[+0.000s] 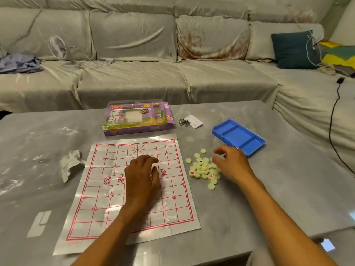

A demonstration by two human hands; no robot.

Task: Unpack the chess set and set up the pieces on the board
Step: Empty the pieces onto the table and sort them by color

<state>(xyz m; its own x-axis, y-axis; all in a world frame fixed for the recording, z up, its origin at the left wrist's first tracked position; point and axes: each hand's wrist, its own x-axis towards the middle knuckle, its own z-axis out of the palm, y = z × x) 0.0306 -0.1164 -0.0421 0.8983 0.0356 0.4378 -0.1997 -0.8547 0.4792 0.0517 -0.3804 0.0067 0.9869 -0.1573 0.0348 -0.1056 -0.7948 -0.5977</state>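
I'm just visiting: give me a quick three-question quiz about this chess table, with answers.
1. True or false: pieces already stand on the board.
2. Which side of the board is the pile of pieces on? A) left B) right C) far edge
3. What colour is the tray beyond the right hand?

Key: 1. False; none shows on the visible grid, where the left hand rests. 2. B. 3. Blue.
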